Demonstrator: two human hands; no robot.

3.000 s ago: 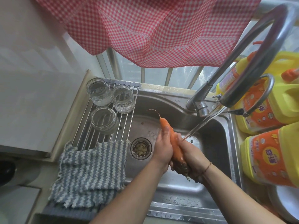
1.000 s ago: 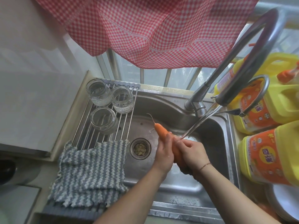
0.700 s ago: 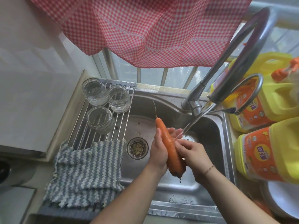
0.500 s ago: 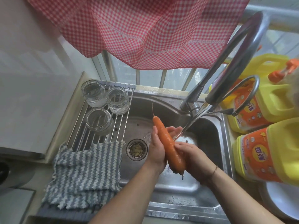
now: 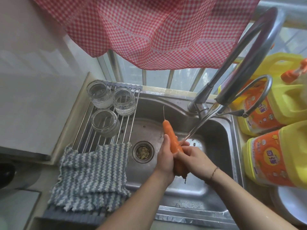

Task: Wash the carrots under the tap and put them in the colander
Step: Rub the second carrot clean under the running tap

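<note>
Here both hands wrap one carrot over the middle of the steel sink. The left hand is curled round the carrot's lower half from the left side, its thumb lying up along the root. The right hand grips from the right, fingers folded over the carrot's middle and meeting the left hand there, so the part between the two palms is hidden.

The carrot stands nearly upright, tilted a little away from the person. Its narrow orange tip points toward the sink's far edge and ends in a thin, hair-like root; its thick end pokes out below the hands, dark and stringy with a few dangling bits. The exposed skin is wet and bright orange. A slanted stream of water runs from the spout of the curved tap and lands on the carrot just above the right fingers.

On the counter along the sink's right edge stand yellow plastic jugs with orange labels; the labels carry Chinese characters in round emblems, too blurred to read. The drain strainer sits just left of the left hand.
</note>
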